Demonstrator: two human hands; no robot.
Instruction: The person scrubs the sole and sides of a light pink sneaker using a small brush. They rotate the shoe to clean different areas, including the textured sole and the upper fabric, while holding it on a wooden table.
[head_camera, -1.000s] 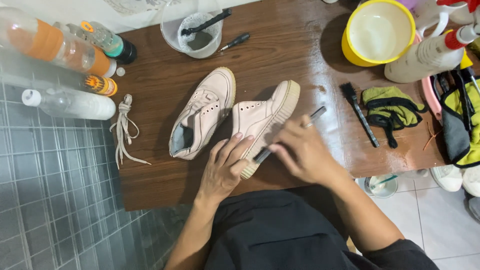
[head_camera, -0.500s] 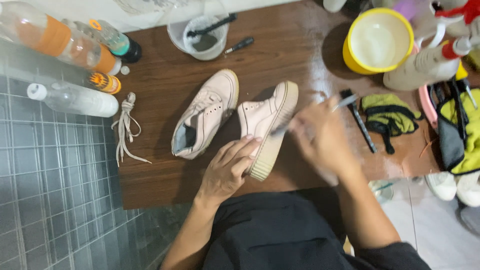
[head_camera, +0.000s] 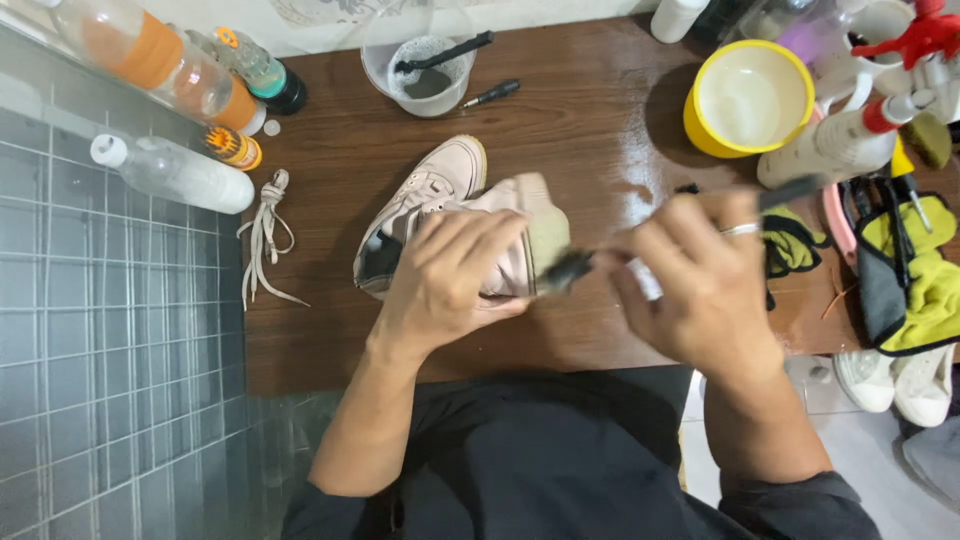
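left hand (head_camera: 455, 275) gripping, right hand (head_camera: 700, 280) clenched

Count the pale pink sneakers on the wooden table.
2: one sneaker lies flat mid-table; the other sneaker is tipped up under the left hand, beside it. None seem hidden.

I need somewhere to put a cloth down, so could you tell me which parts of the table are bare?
Bare wood lies between the clear cup and the yellow bowl, and along the near edge below the laces. The right end, around the spray bottle and yellow-green cloths, is crowded.
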